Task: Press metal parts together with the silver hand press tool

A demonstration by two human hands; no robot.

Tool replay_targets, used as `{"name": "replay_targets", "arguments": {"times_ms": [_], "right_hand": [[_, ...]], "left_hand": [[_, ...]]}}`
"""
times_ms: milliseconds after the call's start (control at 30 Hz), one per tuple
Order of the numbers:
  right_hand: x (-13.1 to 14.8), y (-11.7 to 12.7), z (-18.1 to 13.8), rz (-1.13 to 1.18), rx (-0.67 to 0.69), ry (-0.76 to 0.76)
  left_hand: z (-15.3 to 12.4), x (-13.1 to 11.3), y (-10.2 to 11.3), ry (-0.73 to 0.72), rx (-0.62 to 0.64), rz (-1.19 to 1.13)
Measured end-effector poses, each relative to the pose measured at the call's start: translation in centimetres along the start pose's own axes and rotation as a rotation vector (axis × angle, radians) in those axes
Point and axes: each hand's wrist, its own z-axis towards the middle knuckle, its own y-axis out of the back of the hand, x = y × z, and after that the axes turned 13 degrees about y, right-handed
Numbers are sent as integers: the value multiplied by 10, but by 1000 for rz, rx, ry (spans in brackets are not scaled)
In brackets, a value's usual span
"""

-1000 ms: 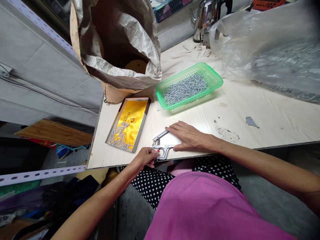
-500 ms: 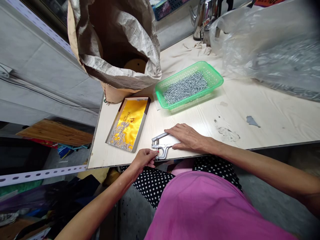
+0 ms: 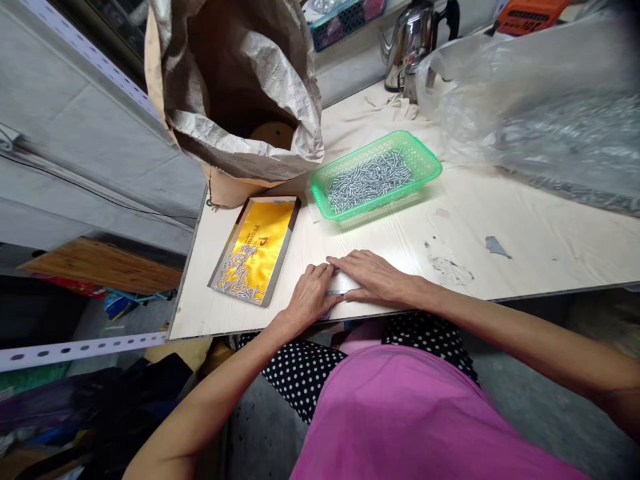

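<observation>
Grey metal hand-press pliers (image 3: pixel 337 292) lie at the table's front edge, mostly covered by my hands. My right hand (image 3: pixel 373 275) lies around the handle end, thumb on the lower handle and fingers on the upper one. Over the head of the pliers my left hand (image 3: pixel 313 293) is closed, hiding the jaws and whatever is in them. Left of my hands, a shallow box (image 3: pixel 281 267) with a yellow inside holds small silver metal pieces (image 3: pixel 237 273). Beyond stands a green perforated basket (image 3: pixel 345 215) containing many similar metal pieces (image 3: pixel 370 179).
A large open woven sack (image 3: pixel 235 160) stands at the back left. Clear plastic bags (image 3: pixel 540 127) with contents lie at the right. A metal kettle (image 3: pixel 407 47) and an orange box (image 3: pixel 530 15) are at the back. The table (image 3: pixel 360 320) ends right before my lap.
My left hand has moved up and right from the lower jaw onto the head of the pliers, covering it. My right hand stays at the handles. The view has shifted slightly.
</observation>
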Motion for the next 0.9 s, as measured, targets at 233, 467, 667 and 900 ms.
{"name": "replay_targets", "arguments": {"times_ms": [233, 467, 667, 900], "right_hand": [[3, 22, -5, -121, 144, -166], [6, 27, 5, -171, 161, -182], [0, 16, 15, -234, 161, -119], [0, -1, 19, -261, 130, -88]], "left_hand": [[10, -2, 10, 1, 45, 168], [27, 5, 2, -103, 19, 42], [27, 10, -1, -46, 5, -9], [22, 6, -2, -10, -22, -19]]}}
